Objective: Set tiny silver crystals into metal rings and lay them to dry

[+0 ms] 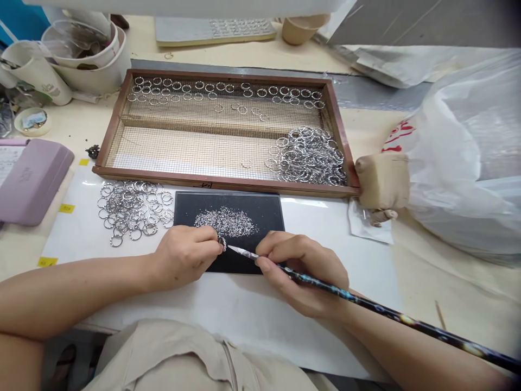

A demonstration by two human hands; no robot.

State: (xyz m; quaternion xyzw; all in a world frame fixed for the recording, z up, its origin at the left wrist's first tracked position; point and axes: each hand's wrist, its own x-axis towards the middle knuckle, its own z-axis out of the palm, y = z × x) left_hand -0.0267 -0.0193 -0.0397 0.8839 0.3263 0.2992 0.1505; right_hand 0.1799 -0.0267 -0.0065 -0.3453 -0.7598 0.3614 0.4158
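Note:
My left hand pinches a small metal ring over the left part of a black mat. From the right, my right hand grips a long, dark patterned pen-like tool, its pale pointed tip close to the ring; whether they touch is unclear. Many tiny shiny stones lie spread on the mat just beyond both hands. A loose heap of metal rings rests on the white sheet to the left of the mat.
Behind the mat stands a wooden-framed mesh tray with rows of rings and a ring pile. A purple case and white containers are at left. At right are a wooden block and a plastic bag.

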